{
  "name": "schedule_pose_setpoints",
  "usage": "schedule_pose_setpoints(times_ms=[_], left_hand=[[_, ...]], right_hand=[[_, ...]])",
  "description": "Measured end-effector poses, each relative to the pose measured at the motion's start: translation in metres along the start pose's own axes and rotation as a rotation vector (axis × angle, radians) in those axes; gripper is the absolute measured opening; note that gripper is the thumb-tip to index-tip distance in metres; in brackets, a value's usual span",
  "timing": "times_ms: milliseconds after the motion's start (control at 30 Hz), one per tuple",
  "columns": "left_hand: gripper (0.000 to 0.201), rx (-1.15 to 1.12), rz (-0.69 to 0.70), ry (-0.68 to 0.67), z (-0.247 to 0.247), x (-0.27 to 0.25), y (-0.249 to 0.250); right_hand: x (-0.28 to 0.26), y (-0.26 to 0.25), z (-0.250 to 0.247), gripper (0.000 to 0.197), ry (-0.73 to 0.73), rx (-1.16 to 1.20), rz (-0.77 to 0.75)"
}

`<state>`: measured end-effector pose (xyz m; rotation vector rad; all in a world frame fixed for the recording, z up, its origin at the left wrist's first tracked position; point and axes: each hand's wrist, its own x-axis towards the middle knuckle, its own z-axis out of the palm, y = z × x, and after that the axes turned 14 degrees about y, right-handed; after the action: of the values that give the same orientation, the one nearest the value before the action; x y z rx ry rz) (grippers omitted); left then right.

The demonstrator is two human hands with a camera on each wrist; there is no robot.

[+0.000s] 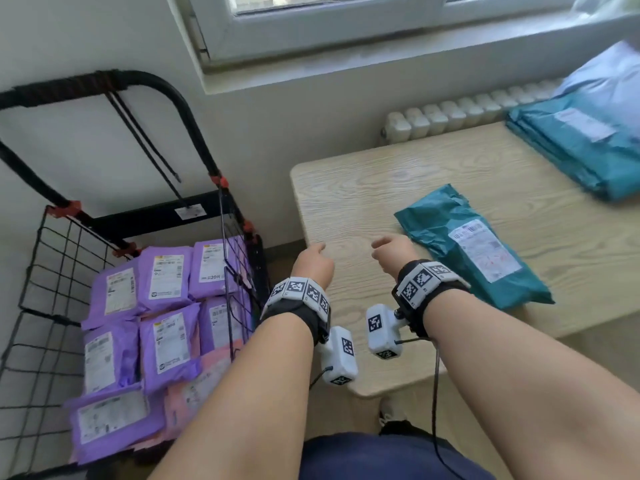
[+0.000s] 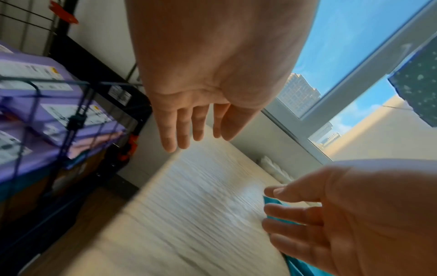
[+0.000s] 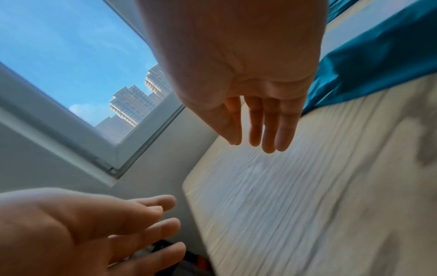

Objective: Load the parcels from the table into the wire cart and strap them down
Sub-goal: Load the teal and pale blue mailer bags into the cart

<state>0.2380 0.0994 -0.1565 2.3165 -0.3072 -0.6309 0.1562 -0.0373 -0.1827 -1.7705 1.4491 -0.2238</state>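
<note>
Both hands empty, fingers loose; teal parcel (image 1: 474,245) lies just beside right hand (image 1: 393,252), long axis slanting away rightward.

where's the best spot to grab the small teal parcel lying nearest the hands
Probably its near left corner, with the right hand coming in from the left. The small teal parcel lies flat on the table; its crumpled, loose edge there sits closest to the open fingers.

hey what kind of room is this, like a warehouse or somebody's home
Probably a room in a flat or small office, not a warehouse: a radiator under a window, a small wooden table, and high-rise blocks outside.
</note>
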Motion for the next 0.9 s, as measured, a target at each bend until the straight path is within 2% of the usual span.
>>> schedule_pose_setpoints(times_ms=[167, 300, 400, 533, 600, 667, 733, 900], left_hand=[[0.057, 0.049, 0.016, -0.072, 0.079, -0.023, 0.055], [0.058, 0.095, 0.013, -0.155, 0.132, -0.038, 0.088], [0.054, 0.109, 0.036, -0.198, 0.162, -0.049, 0.105], [0.046, 0.169, 0.082, -0.229, 0.189, -0.058, 0.115], [0.049, 0.243, 0.076, -0.255, 0.200, -0.058, 0.115], [0.041, 0.306, 0.069, -0.295, 0.210, -0.056, 0.112], [0.031, 0.361, 0.075, -0.327, 0.215, -0.056, 0.111], [0.032, 0.333, 0.028, -0.299, 0.218, -0.055, 0.098]], right_hand=[[0.042, 0.046, -0.081, 0.031, 0.135, -0.122, -0.008], [0.072, 0.069, -0.128, 0.031, 0.292, -0.107, 0.019], [0.087, 0.092, -0.151, 0.036, 0.343, -0.139, 0.056], [0.095, 0.117, -0.165, 0.045, 0.226, -0.254, 0.148], [0.096, 0.126, -0.164, 0.042, 0.129, -0.241, 0.178], [0.095, 0.128, -0.161, 0.038, 0.060, -0.213, 0.178], [0.094, 0.128, -0.157, 0.036, 0.015, -0.196, 0.173], [0.089, 0.122, -0.148, 0.032, -0.038, -0.167, 0.155]])
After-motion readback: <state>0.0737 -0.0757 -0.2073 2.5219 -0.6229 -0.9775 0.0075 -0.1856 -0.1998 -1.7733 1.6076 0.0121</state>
